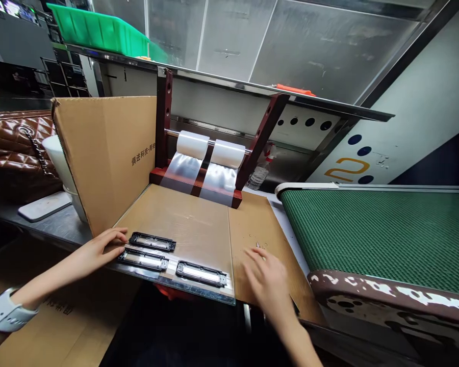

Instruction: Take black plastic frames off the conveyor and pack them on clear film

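Note:
Three narrow black plastic frames lie on the clear sheet over the cardboard work surface. My left hand (pixel 106 245) reaches in from the left, its fingers stretched out at the left ends of the upper frame (pixel 153 241) and the lower left frame (pixel 143 259); whether they touch is unclear. Further right is the third frame (pixel 201 274). Slightly blurred, my right hand (pixel 268 275) hovers over the brown board (pixel 248 224) with its fingers apart. Just beyond its fingertips lies a tiny pointed piece (pixel 258 245), too small to name.
Two rolls of clear film (pixel 192 145) hang on a dark red stand (pixel 235 198) behind the frames. A tall cardboard panel (pixel 110 153) borders the left side. To the right runs a green conveyor belt (pixel 378 229). A spray bottle (pixel 259 173) stands behind.

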Demonstrator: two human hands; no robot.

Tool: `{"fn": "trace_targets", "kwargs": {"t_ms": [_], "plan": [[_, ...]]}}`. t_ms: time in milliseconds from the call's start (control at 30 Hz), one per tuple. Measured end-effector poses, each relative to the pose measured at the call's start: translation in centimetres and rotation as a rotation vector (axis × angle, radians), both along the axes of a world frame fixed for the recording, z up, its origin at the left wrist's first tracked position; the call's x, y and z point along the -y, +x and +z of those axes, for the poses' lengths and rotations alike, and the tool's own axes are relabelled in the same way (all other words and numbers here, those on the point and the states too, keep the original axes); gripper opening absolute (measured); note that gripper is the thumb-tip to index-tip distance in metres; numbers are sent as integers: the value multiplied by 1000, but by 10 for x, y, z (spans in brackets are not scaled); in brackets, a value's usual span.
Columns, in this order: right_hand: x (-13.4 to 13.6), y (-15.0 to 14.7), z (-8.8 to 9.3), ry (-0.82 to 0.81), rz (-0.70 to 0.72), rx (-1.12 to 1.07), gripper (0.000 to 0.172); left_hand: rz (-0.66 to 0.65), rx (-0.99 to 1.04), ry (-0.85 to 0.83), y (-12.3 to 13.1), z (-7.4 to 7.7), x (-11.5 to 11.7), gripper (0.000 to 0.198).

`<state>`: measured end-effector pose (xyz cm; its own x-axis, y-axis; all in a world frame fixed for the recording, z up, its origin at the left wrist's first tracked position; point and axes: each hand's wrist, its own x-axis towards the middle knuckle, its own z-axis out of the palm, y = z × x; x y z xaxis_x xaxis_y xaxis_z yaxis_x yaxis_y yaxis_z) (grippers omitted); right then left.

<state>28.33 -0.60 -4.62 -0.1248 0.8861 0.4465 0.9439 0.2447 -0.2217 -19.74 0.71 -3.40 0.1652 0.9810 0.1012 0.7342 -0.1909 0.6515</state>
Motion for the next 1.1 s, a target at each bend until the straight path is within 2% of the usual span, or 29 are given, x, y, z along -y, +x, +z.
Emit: {"fn": "trace_targets", "kwargs": {"t_ms": [100,167,233,300,367,400,500,600,867,967,1100], "plan": [[1,-79,15,-78,293,-11,28,76,41,47,0,3,11,47],[0,-130,27,-169,459,-48,25,144,74,82,0,6,27,46],[-4,-165,38,-241,531,-64,26,213,103,105,4,8,49,45],[-10,-183,47,-285,556,-53,28,322,183,102,16,5,74,45],[-15,-188,53,-317,560,-34,28,582,489,40,35,-2,96,46],[-17,-188,56,-333,558,-28,28,633,627,-36,46,-7,103,48],[-18,-186,62,-367,545,-22,24,631,776,-135,79,-24,111,56],[-16,-187,67,-392,545,-28,22,608,893,-197,104,-36,106,62],[3,-180,82,-443,520,-62,21,555,1244,-275,135,-48,103,55],[17,-172,77,-431,505,-93,20,561,1357,-275,144,-53,104,52],[41,-163,58,-329,481,-157,22,619,1495,-221,155,-63,103,53]]}}
